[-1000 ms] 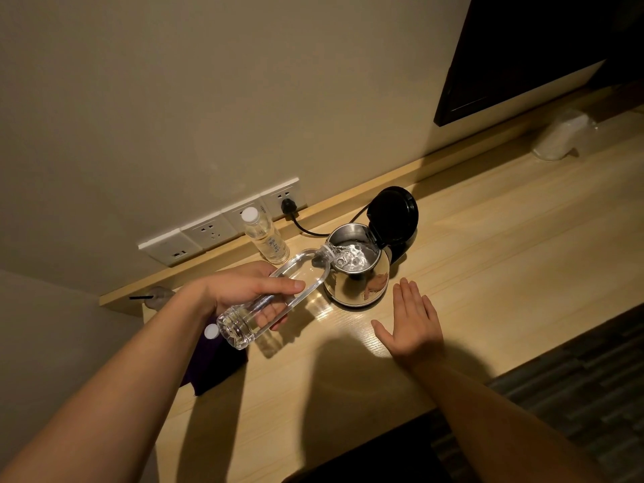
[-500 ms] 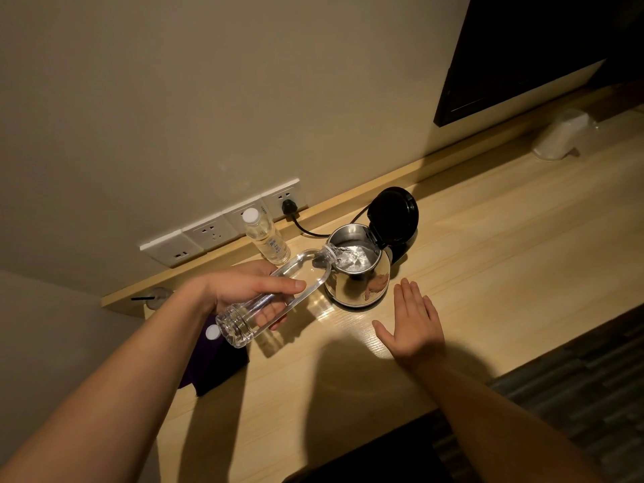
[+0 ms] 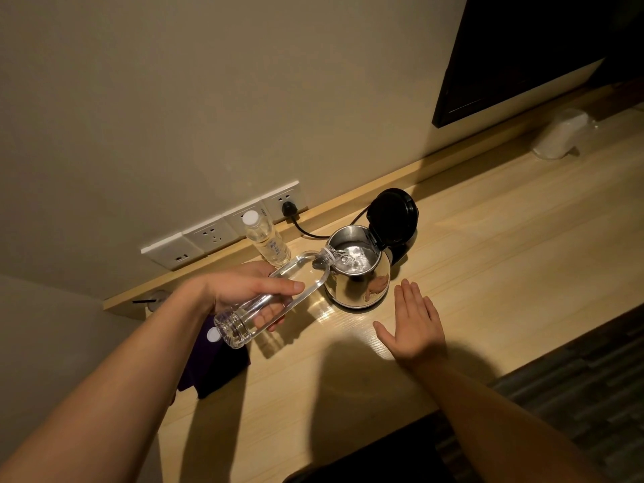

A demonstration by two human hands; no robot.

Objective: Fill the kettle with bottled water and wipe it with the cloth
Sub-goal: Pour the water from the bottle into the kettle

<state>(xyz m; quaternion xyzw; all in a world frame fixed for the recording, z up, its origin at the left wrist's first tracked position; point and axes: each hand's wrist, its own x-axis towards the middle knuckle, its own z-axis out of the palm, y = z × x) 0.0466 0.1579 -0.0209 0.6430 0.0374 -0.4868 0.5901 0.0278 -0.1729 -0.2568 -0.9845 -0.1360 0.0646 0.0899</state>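
— Where are we in the task now?

— I am in the filling step. My left hand [image 3: 244, 291] is clenched around the bottle [image 3: 275, 298], which is tipped almost flat, with its mouth over the left rim of the kettle [image 3: 359, 273]. Water runs from the mouth into the kettle, and I can see water shining at the bottom. The lid [image 3: 392, 216] stands open at the far side of the kettle.

— And the right hand?

— My right hand [image 3: 413, 324] lies flat and released on the worktop [image 3: 505, 245], just in front of the kettle, on its right. It grasps nothing.

— How much water is left in the bottle?

— It looks nearly empty to me, but the plastic is clear and the light is dim, so I cannot say it surely. I also cannot tell how full the kettle is.

— So what remains?

— I judge the pouring is close to its end. A second bottle [image 3: 266, 240], with its cap on, stands behind and left of the kettle, near the sockets [image 3: 209, 235]. The wiping is not yet begun: the dark cloth [image 3: 216, 371] lies on the worktop, well to the left and in front of the kettle, untouched. The lid is also still to be closed, I think.
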